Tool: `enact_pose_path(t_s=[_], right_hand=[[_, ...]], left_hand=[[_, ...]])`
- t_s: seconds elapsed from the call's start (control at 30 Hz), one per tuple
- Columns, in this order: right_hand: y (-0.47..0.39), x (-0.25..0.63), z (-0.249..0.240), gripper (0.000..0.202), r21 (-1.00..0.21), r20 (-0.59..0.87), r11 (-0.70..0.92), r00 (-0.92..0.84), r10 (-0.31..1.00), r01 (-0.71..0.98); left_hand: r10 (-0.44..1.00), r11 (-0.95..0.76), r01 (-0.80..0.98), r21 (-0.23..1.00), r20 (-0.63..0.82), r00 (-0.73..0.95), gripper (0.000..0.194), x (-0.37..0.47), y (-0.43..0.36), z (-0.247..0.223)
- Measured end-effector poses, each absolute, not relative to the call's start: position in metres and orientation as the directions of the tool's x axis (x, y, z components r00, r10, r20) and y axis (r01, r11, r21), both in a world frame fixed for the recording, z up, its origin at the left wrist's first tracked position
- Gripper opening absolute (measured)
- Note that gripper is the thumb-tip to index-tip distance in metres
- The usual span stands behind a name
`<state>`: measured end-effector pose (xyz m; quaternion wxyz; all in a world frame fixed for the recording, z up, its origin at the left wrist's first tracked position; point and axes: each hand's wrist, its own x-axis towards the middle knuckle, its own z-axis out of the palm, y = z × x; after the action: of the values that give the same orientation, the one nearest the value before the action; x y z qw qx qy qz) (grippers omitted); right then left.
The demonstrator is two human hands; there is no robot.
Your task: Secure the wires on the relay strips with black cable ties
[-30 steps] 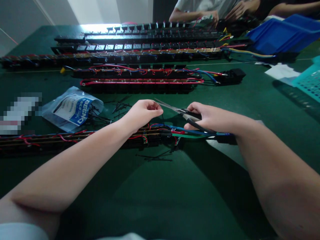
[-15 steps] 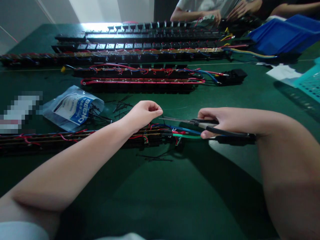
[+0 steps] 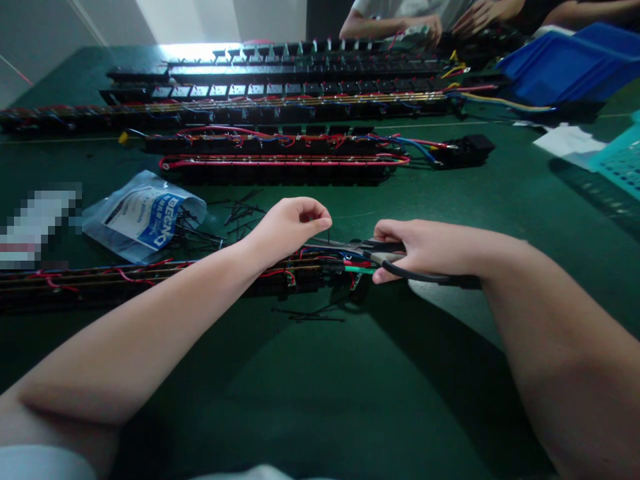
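Between its thumb and forefinger my left hand (image 3: 300, 223) pinches the end of a thin black cable tie (image 3: 329, 235), which rises from the wired black strip (image 3: 200, 270). My right hand (image 3: 410, 248) is wrapped round the dark handles of a pair of scissors (image 3: 367, 250). The blades point left, close under my left fingertips and near the tie; whether they touch it I cannot tell. Blue, red and green wires (image 3: 359, 269) run along the strip below the blades.
A plastic bag (image 3: 143, 217) spills black ties left of centre. Several loose ties (image 3: 310, 316) lie in front of the strip. Wired strips (image 3: 280, 162) cross the table (image 3: 310, 400) behind. A blue bin (image 3: 565, 67), teal basket (image 3: 620, 160) and another person's hands (image 3: 483, 17) are farther back.
My right hand has moved left with the scissors, bringing the blades under my left fingertips. My left hand has shifted slightly right, still pinching the tie.
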<state>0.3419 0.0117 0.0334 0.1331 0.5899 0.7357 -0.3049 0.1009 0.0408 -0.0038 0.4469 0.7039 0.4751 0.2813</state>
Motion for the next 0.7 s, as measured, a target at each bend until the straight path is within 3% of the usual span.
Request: enact_pose_path(t_s=[0.7], right_hand=[[0.0138, 0.3416, 0.0299, 0.059, -0.299, -0.486, 0.158, -0.292, 0.824, 0.941]], left_hand=[[0.927, -0.103, 0.338, 0.935, -0.033, 0.374, 0.008, 0.0999, 0.0411, -0.0073]])
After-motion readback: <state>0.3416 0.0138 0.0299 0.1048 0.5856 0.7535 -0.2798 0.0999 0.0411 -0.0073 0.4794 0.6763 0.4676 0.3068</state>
